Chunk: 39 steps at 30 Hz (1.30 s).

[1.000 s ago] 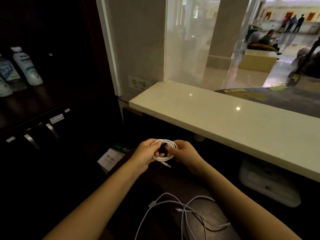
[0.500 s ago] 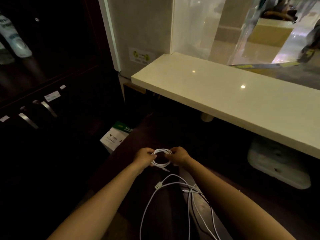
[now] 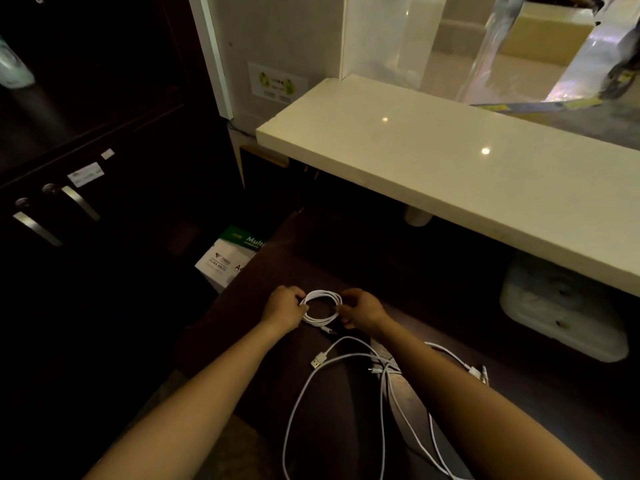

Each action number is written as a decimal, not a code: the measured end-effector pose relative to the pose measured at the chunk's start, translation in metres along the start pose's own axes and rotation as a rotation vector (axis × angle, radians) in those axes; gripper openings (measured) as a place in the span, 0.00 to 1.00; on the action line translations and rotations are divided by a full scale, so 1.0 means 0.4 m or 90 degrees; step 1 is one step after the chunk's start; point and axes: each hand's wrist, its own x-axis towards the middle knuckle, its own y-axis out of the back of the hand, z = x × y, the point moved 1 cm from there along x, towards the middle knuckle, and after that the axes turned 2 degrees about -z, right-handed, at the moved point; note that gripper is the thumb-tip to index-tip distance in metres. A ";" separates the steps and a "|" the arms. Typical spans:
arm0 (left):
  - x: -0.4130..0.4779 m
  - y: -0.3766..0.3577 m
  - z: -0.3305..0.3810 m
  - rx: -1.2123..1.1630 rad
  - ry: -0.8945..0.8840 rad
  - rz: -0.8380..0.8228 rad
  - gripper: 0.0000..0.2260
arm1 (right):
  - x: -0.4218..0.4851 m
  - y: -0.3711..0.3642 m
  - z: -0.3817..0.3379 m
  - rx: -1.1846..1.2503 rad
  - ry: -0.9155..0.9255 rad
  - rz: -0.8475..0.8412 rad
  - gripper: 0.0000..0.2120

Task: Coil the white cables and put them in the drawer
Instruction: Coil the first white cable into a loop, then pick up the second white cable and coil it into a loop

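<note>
A small round coil of white cable [image 3: 321, 308] is held between both hands over the dark wooden desk [image 3: 277, 271]. My left hand [image 3: 284, 308] pinches its left side and my right hand [image 3: 362, 310] pinches its right side. One short plug end hangs below the coil. Closer to me, loose white cables [image 3: 346, 393] sprawl uncoiled across the desk, one ending in a USB plug [image 3: 318, 361]. Part of them runs under my right forearm. No drawer can be made out in this dim view.
A cream stone counter [image 3: 450, 174] overhangs the desk at the back right. Under it sits a white plastic box [image 3: 561, 306]. A white and green paper pack [image 3: 228, 258] lies left of the desk. Dark cabinet doors with metal handles [image 3: 79, 202] stand at the left.
The view has tilted downward. Both hands have lowered the coil closer to the desk, still holding it on either side. More of the loose cables shows near me.
</note>
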 end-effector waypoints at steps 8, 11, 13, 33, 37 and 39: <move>-0.105 0.033 -0.025 -0.051 -0.062 0.039 0.09 | -0.072 0.092 -0.007 -0.222 0.078 0.014 0.15; -0.183 -0.012 -0.037 -0.011 -0.115 -0.130 0.13 | -0.135 0.112 0.005 -0.370 0.137 -0.123 0.11; -0.209 -0.043 -0.039 0.047 -0.136 -0.188 0.14 | -0.156 0.103 0.024 -0.460 0.161 -0.215 0.14; -0.361 0.278 0.394 -0.493 -0.360 -0.315 0.12 | -0.429 0.379 -0.149 -0.176 0.390 0.163 0.10; -0.352 0.340 0.483 -0.409 -0.399 -0.218 0.12 | -0.500 0.422 -0.256 0.020 0.451 0.159 0.13; -0.347 0.370 0.513 -0.253 -0.403 -0.042 0.09 | -0.519 0.445 -0.305 0.162 0.468 0.152 0.13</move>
